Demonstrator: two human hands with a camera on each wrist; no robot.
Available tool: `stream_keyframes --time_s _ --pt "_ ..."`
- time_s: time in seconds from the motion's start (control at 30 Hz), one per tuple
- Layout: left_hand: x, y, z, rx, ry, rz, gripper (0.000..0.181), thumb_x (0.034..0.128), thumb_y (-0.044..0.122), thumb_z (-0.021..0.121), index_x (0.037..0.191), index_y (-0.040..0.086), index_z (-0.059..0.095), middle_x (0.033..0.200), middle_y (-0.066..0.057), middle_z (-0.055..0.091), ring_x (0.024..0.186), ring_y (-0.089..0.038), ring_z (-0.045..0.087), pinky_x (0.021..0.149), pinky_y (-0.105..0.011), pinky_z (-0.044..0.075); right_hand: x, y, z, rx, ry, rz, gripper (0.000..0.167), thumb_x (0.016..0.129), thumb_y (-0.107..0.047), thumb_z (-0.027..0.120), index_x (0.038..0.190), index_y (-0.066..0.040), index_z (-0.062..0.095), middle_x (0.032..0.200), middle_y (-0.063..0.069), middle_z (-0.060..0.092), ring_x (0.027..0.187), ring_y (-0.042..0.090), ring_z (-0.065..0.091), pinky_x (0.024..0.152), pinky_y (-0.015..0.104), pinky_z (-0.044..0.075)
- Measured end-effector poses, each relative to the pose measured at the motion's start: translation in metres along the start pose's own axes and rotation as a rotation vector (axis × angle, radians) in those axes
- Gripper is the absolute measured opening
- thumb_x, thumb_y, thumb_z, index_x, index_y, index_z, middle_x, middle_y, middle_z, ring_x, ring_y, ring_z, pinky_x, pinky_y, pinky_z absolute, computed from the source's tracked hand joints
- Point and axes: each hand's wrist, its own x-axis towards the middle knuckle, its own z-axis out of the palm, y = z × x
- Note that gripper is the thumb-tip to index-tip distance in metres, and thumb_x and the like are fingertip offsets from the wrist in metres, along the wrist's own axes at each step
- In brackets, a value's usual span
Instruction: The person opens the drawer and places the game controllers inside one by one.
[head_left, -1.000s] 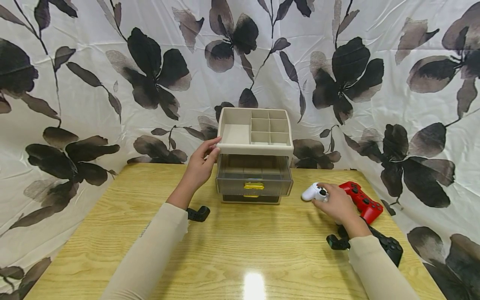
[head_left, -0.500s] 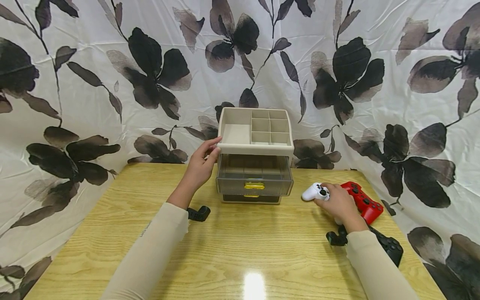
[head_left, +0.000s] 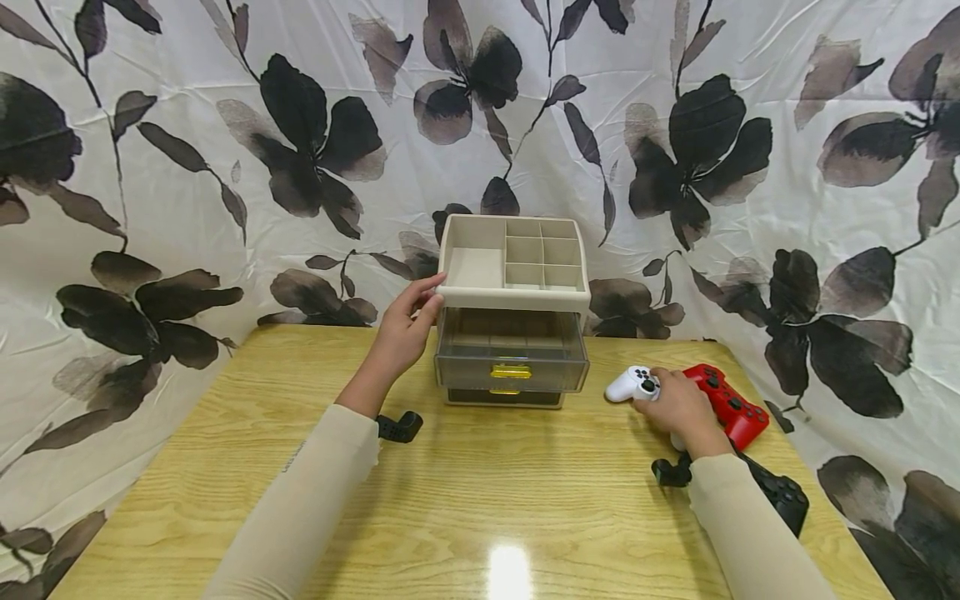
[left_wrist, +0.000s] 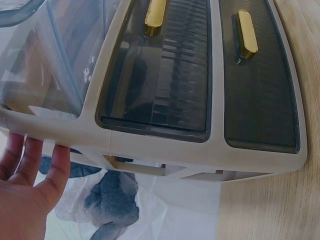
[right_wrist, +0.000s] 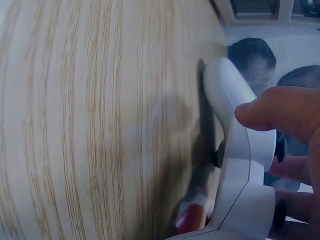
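A cream desktop organizer (head_left: 513,298) stands at the back of the table, with a divided top tray. One smoky clear drawer (head_left: 510,358) is pulled out. In the left wrist view two dark drawer fronts with gold handles (left_wrist: 248,34) sit flush. My left hand (head_left: 405,329) rests its fingertips on the organizer's left side, fingers fairly straight. To the right, my right hand (head_left: 678,408) grips a white game controller (head_left: 632,383). In the right wrist view my thumb lies on one side of the controller (right_wrist: 235,150) and the fingers reach round the other.
A red game controller (head_left: 726,404) lies beyond the right hand. A black game controller (head_left: 780,493) is partly hidden under the right forearm, by the table's right edge. Floral cloth (head_left: 480,125) hangs behind the wooden table (head_left: 450,517).
My right hand and forearm have shifted slightly, while the white controller stays nearly in place. The left hand keeps its place on the organizer. The whole view drifts a little.
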Motion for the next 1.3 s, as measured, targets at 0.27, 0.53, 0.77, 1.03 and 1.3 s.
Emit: stream_keyframes --time_s 0.27,0.53,0.77,1.03,1.3 --pt "0.0 0.0 0.0 0.002 -0.002 -0.003 0.041 0.1019 0.04 0.045 0.142 0.034 0.046 0.123 -0.01 0.055 0.111 -0.024 0.055 0.094 -0.048 0.052 0.003 0.005 0.002 0.003 -0.021 0.013 0.07 0.083 -0.038 0.067 0.134 0.007 0.048 0.122 0.03 0.057 0.103 0.045 0.058 0.085 0.057 0.048" --pt "-0.001 0.002 0.001 0.005 0.005 0.001 0.041 0.1023 0.038 0.046 0.143 0.032 0.046 0.121 -0.011 0.056 0.109 -0.025 0.055 0.093 -0.048 0.052 0.004 0.004 -0.001 0.026 -0.065 0.024 0.056 0.082 -0.03 0.068 0.121 0.008 0.055 0.109 0.025 0.062 0.089 0.035 0.059 0.084 0.053 0.049" --pt "-0.002 0.004 0.001 0.003 0.004 -0.007 0.041 0.1023 0.038 0.046 0.143 0.031 0.046 0.122 -0.011 0.056 0.107 -0.025 0.055 0.093 -0.048 0.052 0.006 0.008 0.0 0.034 -0.081 0.042 0.044 0.08 -0.023 0.068 0.112 0.005 0.059 0.102 0.021 0.063 0.083 0.033 0.057 0.081 0.051 0.05" --pt "-0.002 0.005 0.001 0.001 0.004 -0.01 0.04 0.1022 0.038 0.046 0.142 0.033 0.047 0.121 -0.011 0.056 0.107 -0.026 0.056 0.093 -0.047 0.052 0.007 0.011 0.0 0.031 -0.085 0.023 0.041 0.08 -0.021 0.069 0.11 0.005 0.06 0.099 0.019 0.064 0.079 0.03 0.056 0.079 0.049 0.05" --pt "-0.002 0.004 0.001 -0.009 0.006 -0.005 0.04 0.102 0.038 0.046 0.142 0.032 0.047 0.122 -0.011 0.056 0.111 -0.026 0.056 0.093 -0.047 0.052 0.005 0.01 -0.001 0.021 -0.053 -0.024 0.039 0.079 -0.019 0.07 0.109 0.004 0.062 0.098 0.019 0.065 0.078 0.029 0.057 0.078 0.049 0.05"
